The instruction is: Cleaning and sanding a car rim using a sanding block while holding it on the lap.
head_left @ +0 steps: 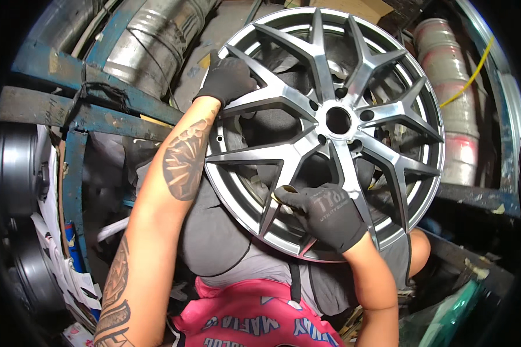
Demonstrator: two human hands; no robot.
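Observation:
A large alloy wheel (pixel 341 151), with bright machined spoke faces and dark grey sides, rests tilted over my lap. My left hand (pixel 228 78), in a black glove, is closed around the wheel's outer edge and spoke end at the upper left. My right hand (pixel 330 217), also gloved in black, lies over the lower spokes. Its thumb and fingers are pinched together beside a lower-left spoke. A small yellowish patch shows at those fingertips; whether it is a held piece or the glove itself is unclear. The round centre bore sits in the hub with several bolt holes around it.
Blue metal frame bars (pixel 46 107) run along the left. Metallic cylinders lie at the upper left (pixel 150 49) and stand at the right (pixel 446 87). Dark wheels (pixel 20 168) are stacked at the far left. A yellow cord (pixel 472 78) hangs at the right, above green plastic (pixel 446 318).

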